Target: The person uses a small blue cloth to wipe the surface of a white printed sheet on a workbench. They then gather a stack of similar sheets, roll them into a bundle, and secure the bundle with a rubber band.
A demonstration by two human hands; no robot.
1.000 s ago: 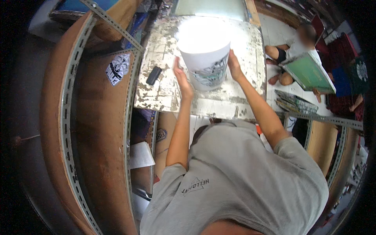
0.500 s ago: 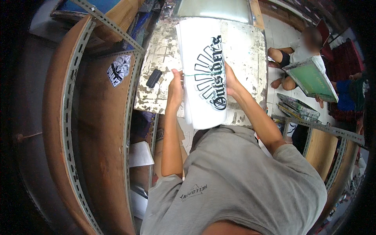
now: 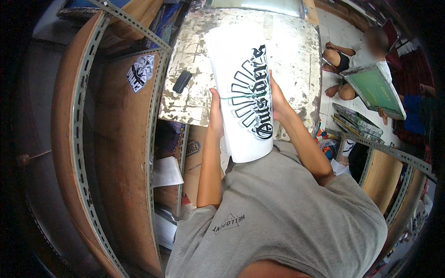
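Note:
A thick stack of white printed sheets [image 3: 238, 46] lies lengthwise before me, with black lettering and a rayed design on top. A thin green cord [image 3: 234, 97] runs across its middle. My left hand [image 3: 216, 113] grips the stack's left edge, thumb up along the side. On the opposite edge my right hand [image 3: 279, 102] holds it too, its fingers partly hidden. The near end of the stack reaches over the table's front edge, close to my shirt. A small black block [image 3: 182, 82] rests on the table to the left of my left hand.
The paint-stained table [image 3: 296, 55] has a framed glass-like panel [image 3: 259, 4] at its far end. Wooden shelving with a slotted metal frame [image 3: 81, 116] stands left. At right a seated person [image 3: 357, 51] holds a green screen frame [image 3: 371, 88]; more frames [image 3: 357, 123] lie on the floor.
Both my hands have drawn the stack a little nearer to my body and slightly right, tilting it somewhat. The seated person's frame has shifted slightly.

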